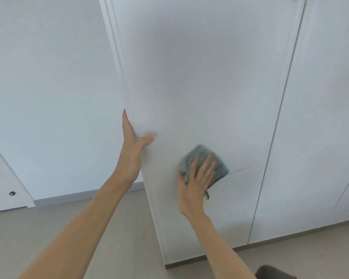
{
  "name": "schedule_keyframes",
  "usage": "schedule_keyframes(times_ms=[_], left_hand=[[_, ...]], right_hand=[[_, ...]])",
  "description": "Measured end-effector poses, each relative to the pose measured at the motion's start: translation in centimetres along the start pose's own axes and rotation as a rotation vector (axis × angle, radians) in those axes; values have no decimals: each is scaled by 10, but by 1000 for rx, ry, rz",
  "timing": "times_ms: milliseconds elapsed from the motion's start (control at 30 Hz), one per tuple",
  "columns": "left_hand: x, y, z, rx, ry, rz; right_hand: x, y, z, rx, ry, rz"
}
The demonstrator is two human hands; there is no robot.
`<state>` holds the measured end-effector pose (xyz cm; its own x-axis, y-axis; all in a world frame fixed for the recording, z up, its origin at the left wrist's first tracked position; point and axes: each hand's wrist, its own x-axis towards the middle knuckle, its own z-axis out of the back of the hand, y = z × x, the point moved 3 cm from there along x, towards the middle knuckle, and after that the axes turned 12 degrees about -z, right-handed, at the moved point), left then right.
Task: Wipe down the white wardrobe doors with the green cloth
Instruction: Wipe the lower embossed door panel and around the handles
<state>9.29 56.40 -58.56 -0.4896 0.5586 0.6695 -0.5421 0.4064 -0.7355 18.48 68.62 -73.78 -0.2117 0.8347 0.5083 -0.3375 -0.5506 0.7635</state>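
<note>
A white wardrobe door (199, 77) stands swung open toward me and fills the middle of the view. My left hand (132, 147) grips its left edge, fingers behind the edge and thumb on the front face. My right hand (195, 184) presses a folded green cloth (205, 161) flat against the lower part of the door; hand and cloth are blurred by motion. A small loop hangs from the cloth's lower corner.
Further white wardrobe doors (318, 117) stand shut to the right. A white wall (48, 87) and a white room door with a small round stopper (12, 193) lie left. Light wood floor (48, 228) runs below. A dark object (274, 272) sits at the bottom right.
</note>
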Motion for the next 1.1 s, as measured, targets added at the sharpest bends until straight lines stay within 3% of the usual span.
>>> schedule_keyframes(times_ms=[67, 267, 433, 600, 667, 800, 933, 1100], left_hand=[[0, 0, 1, 1, 3, -5], [0, -1, 0, 4, -28, -20], [2, -1, -5, 13, -33, -63], [1, 1, -7, 9, -62, -43], [1, -1, -9, 2, -70, -38], [-1, -4, -12, -9, -78, -19], [-2, -9, -12, -8, -71, -3], [-2, -10, -10, 8, -84, 25]], right_hand=[[4, -5, 2, -86, 47, 143], [144, 68, 97, -153, -193, 436], [239, 111, 181, -81, -354, 337], [193, 69, 140, -17, -406, 175], [140, 36, 99, -80, -352, 176], [72, -3, 52, -206, -72, 284], [147, 47, 105, -235, -165, 461], [243, 114, 184, -119, -365, 405]])
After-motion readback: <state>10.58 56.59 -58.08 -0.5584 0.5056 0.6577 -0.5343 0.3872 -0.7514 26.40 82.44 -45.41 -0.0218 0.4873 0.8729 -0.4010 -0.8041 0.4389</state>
